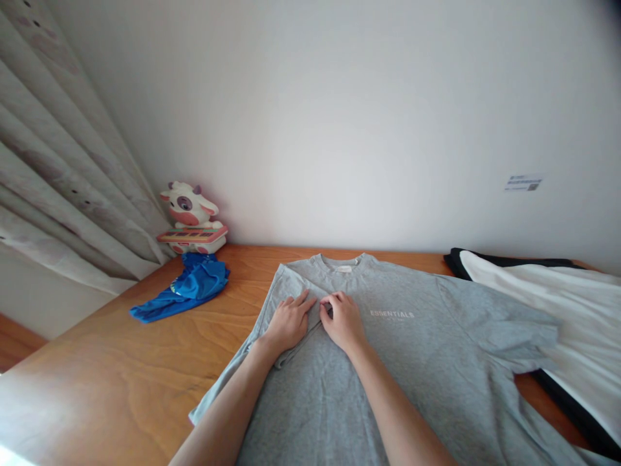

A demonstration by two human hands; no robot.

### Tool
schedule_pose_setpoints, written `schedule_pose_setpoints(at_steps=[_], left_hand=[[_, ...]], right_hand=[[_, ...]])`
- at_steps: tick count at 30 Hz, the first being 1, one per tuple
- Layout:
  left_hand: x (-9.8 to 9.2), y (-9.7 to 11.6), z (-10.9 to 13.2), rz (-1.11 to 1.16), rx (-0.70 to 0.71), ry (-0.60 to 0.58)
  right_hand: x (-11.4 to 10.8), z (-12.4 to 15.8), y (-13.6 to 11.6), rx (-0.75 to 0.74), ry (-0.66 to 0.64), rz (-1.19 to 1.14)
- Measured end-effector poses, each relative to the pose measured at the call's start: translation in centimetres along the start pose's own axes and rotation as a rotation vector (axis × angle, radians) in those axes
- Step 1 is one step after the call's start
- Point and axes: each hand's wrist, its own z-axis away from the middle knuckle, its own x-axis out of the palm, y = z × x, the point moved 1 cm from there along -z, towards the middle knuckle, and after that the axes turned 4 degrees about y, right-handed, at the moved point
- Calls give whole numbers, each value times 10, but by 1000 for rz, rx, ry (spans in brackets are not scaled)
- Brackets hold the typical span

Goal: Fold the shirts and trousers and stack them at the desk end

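A grey T-shirt [412,362] lies front up on the table, its collar toward the wall and pale "ESSENTIALS" lettering on the chest. Its left-side sleeve is folded inward across the front, while the opposite sleeve stretches out to the right. My left hand [290,321] rests flat on the folded part, fingers extended. Close beside it, my right hand [342,318] pinches the edge of the folded sleeve between thumb and fingers. Both forearms cover some of the shirt's lower body.
On the wooden table [121,382], a crumpled blue garment [196,285] lies left, before a cow-shaped toy keyboard [191,220]. A white and black garment [577,310] lies at the right, partly under the grey sleeve. A wall [339,129] closes the back; a curtain [63,175] hangs left.
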Motion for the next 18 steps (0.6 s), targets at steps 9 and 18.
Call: schedule_pose_setpoints(at_steps=[9, 18], left_hand=[[-3, 2, 0, 14, 1, 13], [-2, 3, 2, 92, -41, -31]], right_hand=[[1, 0, 1, -8, 10, -9], [3, 0, 4, -24, 36, -36]])
